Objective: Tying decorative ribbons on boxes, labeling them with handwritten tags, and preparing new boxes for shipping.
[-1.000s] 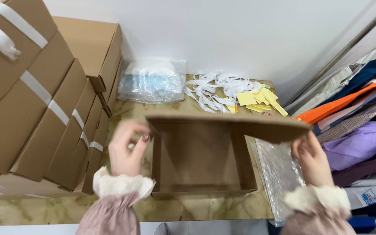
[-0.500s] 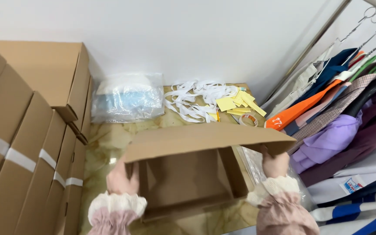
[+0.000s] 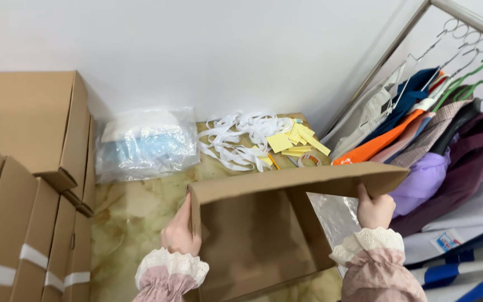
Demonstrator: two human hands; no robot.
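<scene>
Hands (image 3: 181,230) grip cardboard box (image 3: 252,246) edges.

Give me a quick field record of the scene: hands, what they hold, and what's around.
left hand: grips the left edge of the open cardboard box
right hand: holds the right end of the box's raised flap
surface: marbled tabletop
behind box: plastic bag, white strips, yellow slips, tape roll
left side: stacked taped cartons
right side: clothes on a rack
</scene>
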